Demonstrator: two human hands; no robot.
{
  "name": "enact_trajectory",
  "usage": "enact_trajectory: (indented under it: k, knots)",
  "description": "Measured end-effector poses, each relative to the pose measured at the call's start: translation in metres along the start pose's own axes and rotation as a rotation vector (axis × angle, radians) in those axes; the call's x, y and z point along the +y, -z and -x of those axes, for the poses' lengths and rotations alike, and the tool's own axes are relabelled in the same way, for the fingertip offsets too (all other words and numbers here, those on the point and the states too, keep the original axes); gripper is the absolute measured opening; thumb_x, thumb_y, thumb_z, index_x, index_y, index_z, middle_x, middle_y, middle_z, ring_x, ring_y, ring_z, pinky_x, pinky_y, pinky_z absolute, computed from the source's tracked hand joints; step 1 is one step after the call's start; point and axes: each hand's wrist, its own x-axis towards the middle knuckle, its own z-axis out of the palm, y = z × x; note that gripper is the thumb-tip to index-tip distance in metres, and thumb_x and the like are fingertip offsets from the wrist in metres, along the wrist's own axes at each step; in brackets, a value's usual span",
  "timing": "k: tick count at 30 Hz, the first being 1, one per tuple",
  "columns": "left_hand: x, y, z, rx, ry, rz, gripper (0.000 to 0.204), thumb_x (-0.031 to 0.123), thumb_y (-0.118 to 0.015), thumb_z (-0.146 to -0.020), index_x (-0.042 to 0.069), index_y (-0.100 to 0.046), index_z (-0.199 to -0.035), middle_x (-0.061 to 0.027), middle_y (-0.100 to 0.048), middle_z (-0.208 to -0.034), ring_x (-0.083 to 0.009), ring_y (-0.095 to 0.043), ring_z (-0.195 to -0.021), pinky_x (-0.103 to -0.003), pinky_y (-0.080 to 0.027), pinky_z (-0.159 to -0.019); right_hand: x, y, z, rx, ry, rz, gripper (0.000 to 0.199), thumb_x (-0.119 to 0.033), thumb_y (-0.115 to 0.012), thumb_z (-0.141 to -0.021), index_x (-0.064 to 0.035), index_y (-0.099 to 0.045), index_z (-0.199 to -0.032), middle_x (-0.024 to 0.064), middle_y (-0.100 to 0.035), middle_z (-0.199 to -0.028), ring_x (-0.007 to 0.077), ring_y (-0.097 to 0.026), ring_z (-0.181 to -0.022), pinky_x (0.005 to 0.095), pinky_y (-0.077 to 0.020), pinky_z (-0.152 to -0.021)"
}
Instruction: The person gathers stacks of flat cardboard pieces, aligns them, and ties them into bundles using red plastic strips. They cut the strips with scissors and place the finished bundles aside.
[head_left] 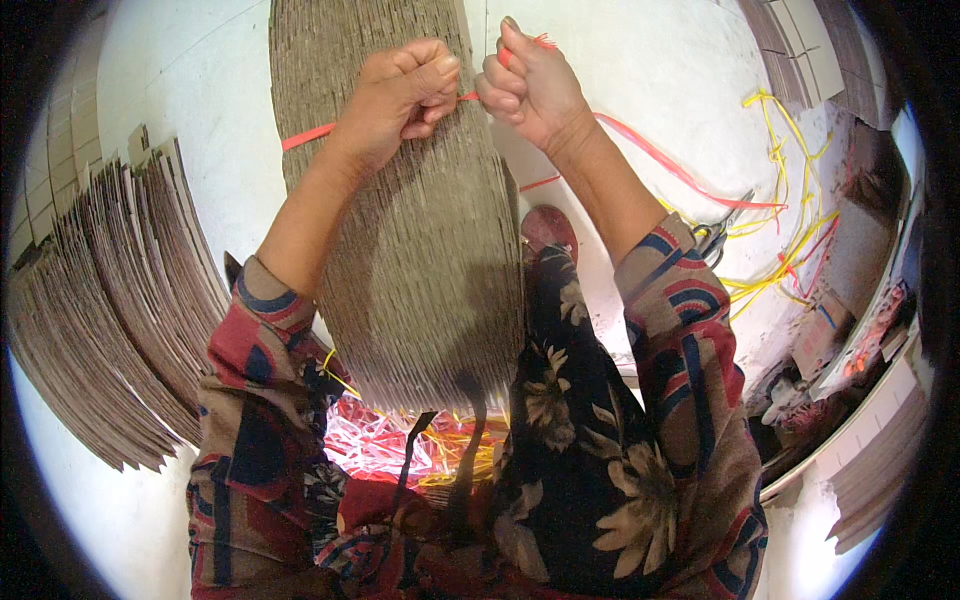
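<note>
A long stack of brown cardboard sheets [420,270], edges upward, lies lengthwise in front of me. A flat red plastic strap [306,137] crosses its far part. Above the stack, my left hand [402,95] is closed in a fist with the strap pinched in it. My right hand [530,90] is closed too, just beyond the stack's right edge, and a red end sticks out past its thumb. A short taut length of strap runs between both fists. Another red strip [680,175] trails to the right from near my right wrist.
Scissors [714,236] lie on the floor to the right, beside tangled yellow straps [785,255]. More cardboard stacks stand at the left [115,310] and far right [800,50]. Between my legs is a heap of pink, white and yellow strips [375,445].
</note>
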Motion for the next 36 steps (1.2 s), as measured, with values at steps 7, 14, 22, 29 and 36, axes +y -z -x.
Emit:
enact_trajectory:
  k: [7,14,22,29,36]
  knots:
    - [-0.003,0.021,0.015,0.024,-0.070,-0.275,0.029,0.026,-0.052,-0.091,0.010,-0.042,-0.069,0.0056,-0.037,-0.059,-0.0027,-0.031,-0.051,-0.019,-0.023,-0.041,-0.007,0.003,-0.008,0.051,-0.089,0.233,0.038,-0.029,-0.045,-0.094,-0.0150,-0.031,-0.061,-0.0043,-0.025,-0.046,0.0073,-0.026,-0.038,0.0215,-0.0168,-0.031]
    - [-0.022,0.020,0.021,0.088,-0.184,-0.189,0.030,0.023,-0.051,-0.092,0.008,-0.041,-0.068,0.0055,-0.035,-0.059,-0.0040,-0.030,-0.052,-0.020,-0.025,-0.044,0.020,0.001,0.022,0.233,0.121,-0.150,0.030,-0.033,-0.047,-0.092,-0.0078,-0.052,-0.077,0.0065,-0.054,-0.070,0.0167,-0.052,-0.060,0.0236,-0.0400,-0.048]
    - [-0.019,0.017,0.018,0.058,-0.227,-0.170,0.029,0.021,-0.050,-0.092,0.007,-0.040,-0.068,0.0053,-0.034,-0.061,-0.0045,-0.030,-0.053,-0.020,-0.025,-0.046,0.045,0.009,0.052,0.287,0.169,0.434,0.042,-0.021,-0.062,-0.082,-0.0017,-0.045,-0.116,0.0066,-0.059,-0.086,0.0107,-0.054,-0.071,0.0258,-0.0448,-0.057]
    - [-0.024,0.017,0.016,0.053,-0.242,-0.143,0.029,0.022,-0.050,-0.092,0.007,-0.040,-0.069,0.0055,-0.034,-0.060,-0.0043,-0.030,-0.053,-0.020,-0.025,-0.046,0.037,0.025,0.092,0.546,0.494,0.888,0.023,-0.016,-0.063,-0.080,-0.0036,-0.059,-0.098,0.0029,-0.058,-0.072,0.0088,-0.051,-0.058,0.0216,-0.0423,-0.054]
    - [-0.023,0.019,0.017,0.060,-0.188,-0.134,0.029,0.022,-0.050,-0.092,0.008,-0.041,-0.068,0.0052,-0.036,-0.059,-0.0035,-0.031,-0.052,-0.020,-0.025,-0.044,0.026,-0.010,0.041,0.318,0.025,0.544,0.020,-0.019,-0.062,-0.082,-0.0007,-0.061,-0.075,0.0025,-0.053,-0.059,0.0110,-0.049,-0.048,0.0254,-0.0355,-0.042]
